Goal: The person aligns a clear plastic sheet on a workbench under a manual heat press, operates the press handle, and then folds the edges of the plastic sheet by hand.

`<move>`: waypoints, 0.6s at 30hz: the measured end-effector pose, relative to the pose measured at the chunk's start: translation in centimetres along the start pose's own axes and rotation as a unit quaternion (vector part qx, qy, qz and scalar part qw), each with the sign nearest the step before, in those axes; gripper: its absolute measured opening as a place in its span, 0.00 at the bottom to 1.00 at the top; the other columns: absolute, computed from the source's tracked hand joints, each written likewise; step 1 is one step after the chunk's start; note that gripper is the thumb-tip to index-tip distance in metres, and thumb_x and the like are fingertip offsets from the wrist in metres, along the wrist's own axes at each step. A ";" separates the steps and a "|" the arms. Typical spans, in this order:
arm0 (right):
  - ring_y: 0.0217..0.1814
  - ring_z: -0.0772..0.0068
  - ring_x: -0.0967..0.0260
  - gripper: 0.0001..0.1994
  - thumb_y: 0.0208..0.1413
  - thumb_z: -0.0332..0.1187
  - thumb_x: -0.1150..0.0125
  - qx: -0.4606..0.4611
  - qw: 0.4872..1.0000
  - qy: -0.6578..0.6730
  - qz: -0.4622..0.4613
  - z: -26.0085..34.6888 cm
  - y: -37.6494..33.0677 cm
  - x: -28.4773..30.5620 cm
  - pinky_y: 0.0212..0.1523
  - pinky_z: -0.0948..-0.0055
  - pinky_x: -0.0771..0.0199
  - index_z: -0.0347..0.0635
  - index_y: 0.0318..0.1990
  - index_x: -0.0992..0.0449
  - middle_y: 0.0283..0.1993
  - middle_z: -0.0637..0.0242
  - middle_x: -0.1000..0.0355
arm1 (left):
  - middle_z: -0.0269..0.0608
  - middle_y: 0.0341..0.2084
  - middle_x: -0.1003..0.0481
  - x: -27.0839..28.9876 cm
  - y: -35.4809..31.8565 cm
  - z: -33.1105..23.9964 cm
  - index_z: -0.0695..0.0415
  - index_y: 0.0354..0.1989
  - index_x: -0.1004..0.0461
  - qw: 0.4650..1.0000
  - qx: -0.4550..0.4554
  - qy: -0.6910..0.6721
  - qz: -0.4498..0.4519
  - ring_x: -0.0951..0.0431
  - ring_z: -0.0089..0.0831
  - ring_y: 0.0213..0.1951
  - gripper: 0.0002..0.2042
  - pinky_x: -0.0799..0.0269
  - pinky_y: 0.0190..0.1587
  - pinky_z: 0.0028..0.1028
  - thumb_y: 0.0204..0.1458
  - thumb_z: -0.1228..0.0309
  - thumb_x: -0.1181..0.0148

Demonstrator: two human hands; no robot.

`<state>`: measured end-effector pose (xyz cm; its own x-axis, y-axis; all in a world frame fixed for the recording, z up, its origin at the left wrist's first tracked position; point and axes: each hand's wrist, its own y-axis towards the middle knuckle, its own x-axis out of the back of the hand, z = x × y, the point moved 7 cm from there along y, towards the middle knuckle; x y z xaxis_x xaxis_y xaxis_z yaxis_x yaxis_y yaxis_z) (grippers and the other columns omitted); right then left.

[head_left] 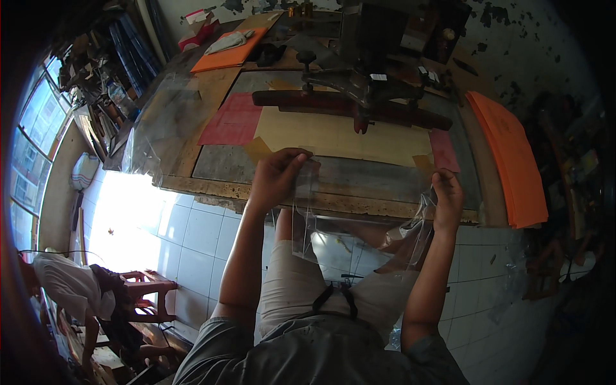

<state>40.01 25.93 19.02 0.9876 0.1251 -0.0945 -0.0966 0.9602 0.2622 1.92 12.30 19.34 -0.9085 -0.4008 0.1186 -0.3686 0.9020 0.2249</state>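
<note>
Pinched at its two upper corners, a clear plastic sheet (pixel 306 215) was grasped by both the left hand (pixel 280 172) and the right hand (pixel 447 194), stretched between them across the front edge of the worktable (pixel 208 188). Its lower part hung loose above the person's lap, creased near the right hand. On the tabletop, the layout looked done: a pale yellow sheet (pixel 340 137) lay flat, partly beneath a dark red crossbar (pixel 410 116), with a red sheet (pixel 232 120) at its left end and a pink sheet (pixel 444 149) at its right. Handling of the plastic seemed unfinished, since it had not been set down. Folded orange material (pixel 510 163) lay at the table's right side, apart from the hands.
</note>
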 end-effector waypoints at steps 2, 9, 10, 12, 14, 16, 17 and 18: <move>0.46 0.83 0.32 0.15 0.63 0.37 0.30 0.000 1.000 0.002 0.003 -0.1 0.1 0.0 0.52 0.79 0.36 0.36 0.50 0.22 0.42 0.74 0.25 | 0.42 0.37 0.14 0.1 0.0 0.1 0.64 0.48 0.17 1.000 0.004 0.004 -0.004 0.16 0.23 0.41 0.14 0.23 0.47 0.26 0.65 0.65 0.38; 0.48 0.84 0.32 0.16 0.64 0.39 0.31 -0.001 1.000 0.000 0.029 -0.1 0.1 0.1 0.53 0.79 0.36 0.36 0.50 0.22 0.44 0.74 0.26 | 0.42 0.37 0.14 0.2 0.0 0.1 0.64 0.48 0.18 1.000 -0.005 0.013 -0.008 0.16 0.23 0.41 0.14 0.23 0.47 0.26 0.65 0.65 0.38; 0.48 0.84 0.32 0.16 0.64 0.39 0.31 0.000 1.000 -0.002 0.027 0.2 0.0 0.1 0.53 0.79 0.36 0.36 0.50 0.22 0.44 0.74 0.26 | 0.41 0.37 0.14 0.1 0.0 0.1 0.64 0.49 0.18 1.000 0.000 0.013 -0.006 0.17 0.23 0.40 0.14 0.23 0.47 0.25 0.65 0.66 0.38; 0.46 0.84 0.31 0.15 0.66 0.41 0.34 -0.012 0.998 -0.039 0.053 0.6 -0.1 -0.7 0.52 0.80 0.36 0.35 0.47 0.20 0.42 0.76 0.25 | 0.40 0.37 0.14 0.3 0.0 0.2 0.64 0.48 0.18 1.000 -0.004 -0.002 -0.011 0.17 0.22 0.40 0.13 0.24 0.47 0.25 0.65 0.66 0.38; 0.48 0.83 0.31 0.16 0.67 0.42 0.36 -0.001 0.996 -0.059 0.068 0.9 0.0 -0.8 0.54 0.79 0.36 0.34 0.46 0.20 0.43 0.75 0.25 | 0.39 0.37 0.14 0.3 0.0 0.1 0.64 0.48 0.18 1.000 -0.010 -0.020 -0.011 0.18 0.22 0.40 0.13 0.24 0.46 0.25 0.65 0.67 0.38; 0.49 0.83 0.30 0.16 0.68 0.41 0.36 0.004 0.995 -0.055 0.079 0.5 0.1 -0.9 0.54 0.79 0.35 0.34 0.47 0.19 0.44 0.73 0.23 | 0.39 0.36 0.15 0.7 -0.3 0.2 0.65 0.47 0.18 0.999 0.014 -0.005 -0.032 0.19 0.20 0.39 0.12 0.25 0.45 0.24 0.65 0.68 0.39; 0.49 0.83 0.30 0.16 0.68 0.41 0.36 0.005 0.996 -0.058 0.072 0.4 0.1 -0.8 0.54 0.79 0.35 0.34 0.47 0.19 0.44 0.73 0.23 | 0.39 0.36 0.15 0.6 -0.2 0.4 0.65 0.47 0.18 1.000 0.013 -0.008 -0.025 0.19 0.20 0.39 0.12 0.25 0.45 0.24 0.65 0.68 0.39; 0.48 0.83 0.29 0.15 0.67 0.40 0.36 0.004 0.997 -0.045 0.061 0.2 0.0 -0.6 0.54 0.79 0.35 0.34 0.47 0.19 0.44 0.72 0.22 | 0.38 0.36 0.16 0.7 0.0 0.7 0.65 0.46 0.18 1.000 0.015 -0.006 -0.023 0.20 0.19 0.38 0.12 0.25 0.44 0.24 0.65 0.68 0.39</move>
<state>39.41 25.77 19.31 0.9756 0.2183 0.0243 -0.2165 0.9370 0.2741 1.19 12.12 18.76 -0.8924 -0.4406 0.0974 -0.4161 0.8871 0.1999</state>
